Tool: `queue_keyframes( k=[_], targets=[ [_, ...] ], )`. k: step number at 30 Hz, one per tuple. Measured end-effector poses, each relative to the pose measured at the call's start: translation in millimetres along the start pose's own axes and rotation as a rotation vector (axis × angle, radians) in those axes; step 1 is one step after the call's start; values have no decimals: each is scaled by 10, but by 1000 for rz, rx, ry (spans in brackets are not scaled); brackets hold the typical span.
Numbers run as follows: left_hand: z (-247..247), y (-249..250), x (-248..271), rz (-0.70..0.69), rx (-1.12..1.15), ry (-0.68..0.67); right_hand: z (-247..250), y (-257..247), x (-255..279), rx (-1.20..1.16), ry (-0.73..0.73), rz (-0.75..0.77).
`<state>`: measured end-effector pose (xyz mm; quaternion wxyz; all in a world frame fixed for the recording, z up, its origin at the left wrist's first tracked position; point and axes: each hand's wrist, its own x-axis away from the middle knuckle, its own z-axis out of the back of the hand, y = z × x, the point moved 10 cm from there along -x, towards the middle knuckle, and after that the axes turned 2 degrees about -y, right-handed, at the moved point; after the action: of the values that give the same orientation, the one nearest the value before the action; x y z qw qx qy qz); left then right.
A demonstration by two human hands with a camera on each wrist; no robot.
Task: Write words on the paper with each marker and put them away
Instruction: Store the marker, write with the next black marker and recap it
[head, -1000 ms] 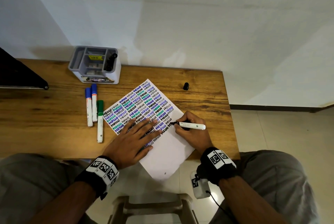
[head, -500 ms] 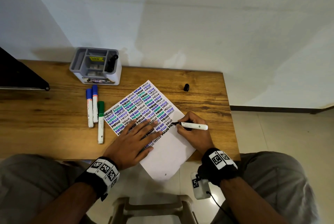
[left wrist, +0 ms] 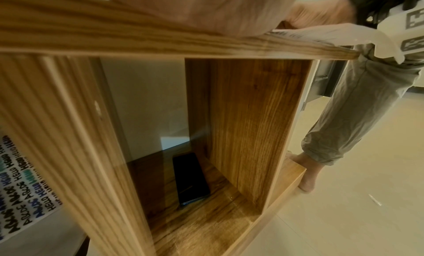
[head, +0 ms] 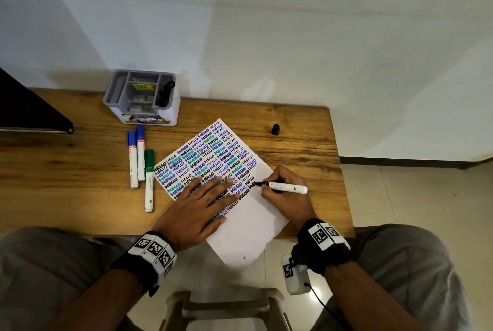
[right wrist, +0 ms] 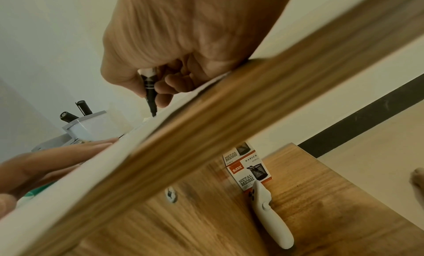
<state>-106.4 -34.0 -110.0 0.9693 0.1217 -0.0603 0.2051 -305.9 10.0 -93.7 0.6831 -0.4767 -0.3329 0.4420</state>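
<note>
A white sheet of paper (head: 250, 226) filled with rows of "HELLO" lies tilted on the wooden desk (head: 66, 178). My right hand (head: 285, 191) grips an uncapped black marker (head: 285, 187), its tip touching the paper at the end of a row; the right wrist view shows the marker (right wrist: 150, 91) pinched between thumb and fingers. My left hand (head: 202, 202) lies flat on the paper with fingers spread. The black cap (head: 275, 129) stands on the desk beyond the paper. Two blue markers (head: 136, 154) and a green marker (head: 148, 178) lie capped left of the paper.
A grey desk organiser (head: 141, 97) with black markers in one compartment stands at the back by the wall. A dark object (head: 29, 109) covers the desk's far left. The paper's near corner overhangs the desk edge. Under the desk lie a phone (left wrist: 190, 178) and a box (right wrist: 247, 167).
My right hand has shifted slightly along the row while writing with the black marker. The left hand stays flat on the paper.
</note>
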Motion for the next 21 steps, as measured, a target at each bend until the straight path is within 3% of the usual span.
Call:
queue_keyframes(
  k=[21],
  targets=[
    [-6, -8, -3, -2, 5, 12, 57, -23, -8, 37, 47, 5]
  ],
)
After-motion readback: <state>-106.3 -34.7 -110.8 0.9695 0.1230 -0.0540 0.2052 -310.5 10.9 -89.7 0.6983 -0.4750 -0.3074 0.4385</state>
